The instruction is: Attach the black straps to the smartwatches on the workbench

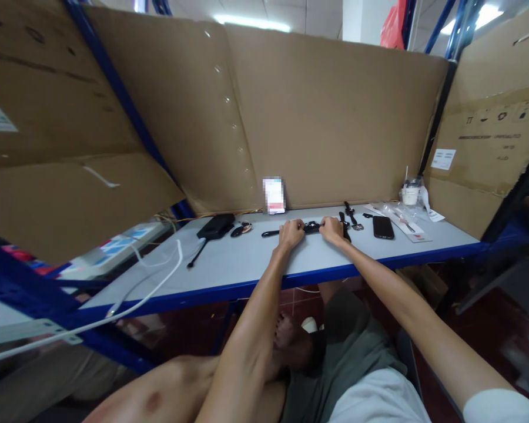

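Note:
My left hand (291,232) and my right hand (332,229) are both closed on a black watch strap (312,227), which lies low over the grey tabletop. One strap end (271,233) sticks out left of my left hand. The middle of the strap shows between my hands, while my fingers hide the parts they grip. Just right of my right hand is another dark strap (344,225). Behind that lies a further black strap (350,212), with a small square metallic piece (357,227) near it.
A black phone (383,227) and clear plastic packaging (401,218) lie to the right, with a cup (411,192) behind. A lit phone (274,195) leans against the cardboard wall (335,117). Leftward are a black box (216,227) with a cable and a round black item (238,231).

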`<control>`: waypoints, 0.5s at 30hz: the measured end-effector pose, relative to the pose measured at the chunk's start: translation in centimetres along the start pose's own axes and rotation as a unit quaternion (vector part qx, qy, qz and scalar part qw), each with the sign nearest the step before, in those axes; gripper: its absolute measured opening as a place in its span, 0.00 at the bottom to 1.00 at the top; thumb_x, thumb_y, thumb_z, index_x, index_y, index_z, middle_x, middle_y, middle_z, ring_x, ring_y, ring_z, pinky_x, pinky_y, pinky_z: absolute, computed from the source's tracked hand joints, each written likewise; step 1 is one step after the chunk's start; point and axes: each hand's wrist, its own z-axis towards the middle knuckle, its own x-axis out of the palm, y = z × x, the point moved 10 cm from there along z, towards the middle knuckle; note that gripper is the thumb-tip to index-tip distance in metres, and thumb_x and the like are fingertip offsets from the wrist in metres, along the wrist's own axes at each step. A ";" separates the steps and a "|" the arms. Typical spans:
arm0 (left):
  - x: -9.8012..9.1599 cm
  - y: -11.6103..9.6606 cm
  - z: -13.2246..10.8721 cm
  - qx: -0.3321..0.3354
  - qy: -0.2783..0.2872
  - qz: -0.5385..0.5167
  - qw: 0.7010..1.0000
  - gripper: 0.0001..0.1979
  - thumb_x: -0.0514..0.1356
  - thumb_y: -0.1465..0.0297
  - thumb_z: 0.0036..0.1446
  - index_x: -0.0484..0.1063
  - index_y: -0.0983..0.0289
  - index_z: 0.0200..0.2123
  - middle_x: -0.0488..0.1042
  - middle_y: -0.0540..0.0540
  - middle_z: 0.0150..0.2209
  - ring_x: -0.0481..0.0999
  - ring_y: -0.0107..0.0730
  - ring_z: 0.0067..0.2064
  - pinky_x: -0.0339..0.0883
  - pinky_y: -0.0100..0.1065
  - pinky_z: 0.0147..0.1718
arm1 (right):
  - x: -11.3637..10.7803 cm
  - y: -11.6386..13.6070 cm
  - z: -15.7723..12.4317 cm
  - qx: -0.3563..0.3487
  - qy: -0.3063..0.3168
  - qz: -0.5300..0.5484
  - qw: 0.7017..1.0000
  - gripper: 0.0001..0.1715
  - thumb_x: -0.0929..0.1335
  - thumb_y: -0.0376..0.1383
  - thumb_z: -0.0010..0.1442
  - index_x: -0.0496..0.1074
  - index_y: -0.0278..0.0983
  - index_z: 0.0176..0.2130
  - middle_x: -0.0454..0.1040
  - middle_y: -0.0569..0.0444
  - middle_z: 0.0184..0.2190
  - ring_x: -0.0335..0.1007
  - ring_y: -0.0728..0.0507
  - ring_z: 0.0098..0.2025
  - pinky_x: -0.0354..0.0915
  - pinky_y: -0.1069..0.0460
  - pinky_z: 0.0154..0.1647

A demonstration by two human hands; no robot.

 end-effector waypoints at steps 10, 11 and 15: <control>1.0 0.7 -0.1 0.001 0.025 -0.006 1.000 0.15 0.55 0.69 0.65 0.82 0.58 0.47 0.83 0.61 0.50 0.77 0.48 0.54 0.64 0.39 0.50 | 0.5 -0.8 0.1 -0.025 0.020 0.090 0.995 0.20 0.67 0.30 0.62 0.84 0.42 0.48 0.84 0.52 0.48 0.78 0.43 0.53 0.66 0.55 0.53; 1.0 0.8 -0.1 0.002 0.024 -0.005 1.000 0.15 0.55 0.69 0.65 0.82 0.58 0.47 0.83 0.61 0.50 0.77 0.48 0.54 0.64 0.38 0.50 | 0.5 -0.8 0.1 -0.026 0.021 0.095 0.995 0.20 0.67 0.30 0.62 0.84 0.42 0.48 0.84 0.53 0.48 0.78 0.43 0.53 0.66 0.55 0.53; 1.2 0.8 0.0 0.009 0.024 0.013 1.000 0.16 0.54 0.69 0.66 0.82 0.58 0.46 0.83 0.61 0.49 0.78 0.48 0.53 0.64 0.37 0.48 | 0.6 -0.8 0.2 -0.028 0.017 0.105 0.994 0.21 0.66 0.28 0.61 0.83 0.41 0.49 0.84 0.53 0.50 0.78 0.45 0.55 0.65 0.56 0.56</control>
